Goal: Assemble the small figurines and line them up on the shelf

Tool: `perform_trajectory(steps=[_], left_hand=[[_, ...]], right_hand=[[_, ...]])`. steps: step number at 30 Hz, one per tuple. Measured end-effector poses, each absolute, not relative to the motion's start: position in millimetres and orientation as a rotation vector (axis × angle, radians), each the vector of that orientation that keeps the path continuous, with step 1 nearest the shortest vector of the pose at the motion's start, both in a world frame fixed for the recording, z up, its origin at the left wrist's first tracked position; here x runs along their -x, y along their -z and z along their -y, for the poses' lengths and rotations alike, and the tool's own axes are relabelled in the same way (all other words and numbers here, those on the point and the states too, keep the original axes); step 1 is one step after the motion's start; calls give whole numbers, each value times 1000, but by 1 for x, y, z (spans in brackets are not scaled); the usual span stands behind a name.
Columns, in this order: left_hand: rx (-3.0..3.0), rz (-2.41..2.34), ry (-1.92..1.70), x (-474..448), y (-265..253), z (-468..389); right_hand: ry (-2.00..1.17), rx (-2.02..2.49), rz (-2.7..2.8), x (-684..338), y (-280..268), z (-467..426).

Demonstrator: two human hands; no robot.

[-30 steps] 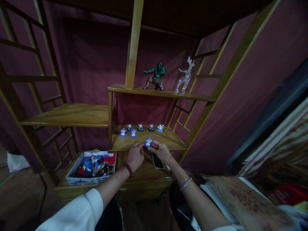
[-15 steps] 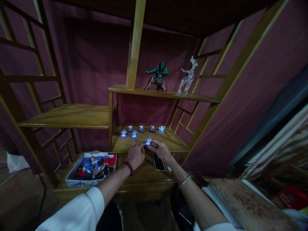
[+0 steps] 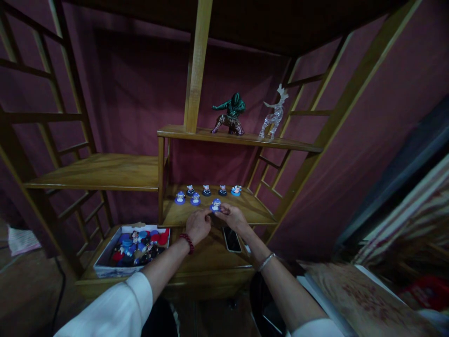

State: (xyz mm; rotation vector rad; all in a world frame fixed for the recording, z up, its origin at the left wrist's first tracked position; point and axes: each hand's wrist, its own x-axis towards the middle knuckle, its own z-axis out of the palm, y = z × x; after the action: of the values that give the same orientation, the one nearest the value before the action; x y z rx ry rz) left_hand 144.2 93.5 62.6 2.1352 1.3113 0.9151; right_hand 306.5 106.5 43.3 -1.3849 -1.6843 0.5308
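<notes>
A small purple-and-white toy figurine (image 3: 216, 204) on a round purple base is upright over the front of the low shelf. My right hand (image 3: 233, 218) pinches its base from the right. From the left, my left hand (image 3: 198, 224) is closed, with its fingertips at the base's near left edge; the fingers partly hide the contact. Two matching purple figurines (image 3: 195, 199) stand to the left. Behind them is a row with several figurines: dark-based ones (image 3: 206, 190) and a blue-based one (image 3: 236, 190) at the right end.
An open box (image 3: 105, 262) of jumbled figurines sits at the lower left. A phone (image 3: 232, 239) lies below my right hand. On the upper shelf (image 3: 203, 134) stand a green crouching statuette (image 3: 233, 112) and a clear deer (image 3: 274, 114). A wooden post (image 3: 197, 65) rises there.
The view has shifted very slightly. Both hands stay at the purple figurine, which remains in nearly the same place above the shelf's front.
</notes>
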Motion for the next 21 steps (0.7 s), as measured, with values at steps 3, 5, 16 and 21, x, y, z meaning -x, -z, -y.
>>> perform_trajectory(steps=[3,5,16,21], left_hand=[[-2102,-1298,-909,-144,-63,-96],[-2094,-1311,-888,-144,-64,-99],[-2117,-1290,-923,-150,-56,-111],[-2116,-1272,-974,-153,-56,-113]], right_hand=[[-511,1408,1679,-308,-39,-113],[-498,1420,1678,-309,-37,-117],[-459,1427,1660,-310,-36,-131],[-488,1436,1642,-308,-39,-132]])
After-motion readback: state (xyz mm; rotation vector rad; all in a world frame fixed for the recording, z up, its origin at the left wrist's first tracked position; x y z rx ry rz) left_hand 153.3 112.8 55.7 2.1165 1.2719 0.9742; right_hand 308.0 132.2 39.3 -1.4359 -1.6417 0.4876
